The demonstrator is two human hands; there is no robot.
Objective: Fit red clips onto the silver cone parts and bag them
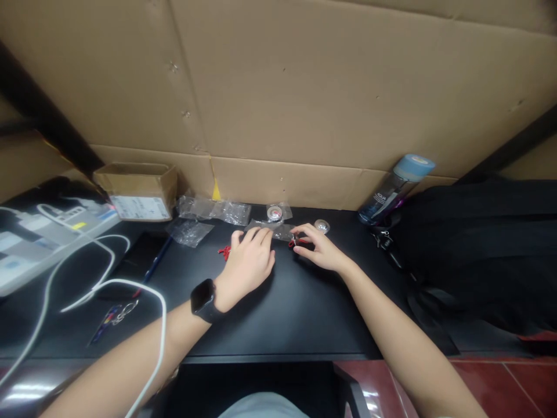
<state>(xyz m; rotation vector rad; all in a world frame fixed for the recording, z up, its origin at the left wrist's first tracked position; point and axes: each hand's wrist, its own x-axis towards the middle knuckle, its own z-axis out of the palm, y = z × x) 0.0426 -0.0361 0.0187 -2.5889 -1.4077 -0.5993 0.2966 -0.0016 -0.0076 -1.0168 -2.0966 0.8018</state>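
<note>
My left hand [250,258], with a black smartwatch [203,300] on the wrist, is palm down over the dark table. Its fingers are bent but apart, and their tips reach a clear plastic wrapper [285,232]. A bunch of red cord [224,251] shows beside it; whatever lies under the palm is hidden. Between the thumb and fingers of my right hand [321,249] is a small piece with a red cord loop [292,242], too blurred to make out fully. Just behind this hand lies a round silvery disc [322,225]. Another round metal piece [274,213] lies farther left on plastic.
At the back left are an open cardboard box [138,191] and crumpled plastic bags [213,210]. A white cable [163,325] crosses my left forearm. Keys [115,315] and a power strip [56,241] lie left. A bottle [394,188] and black bag [474,255] stand right.
</note>
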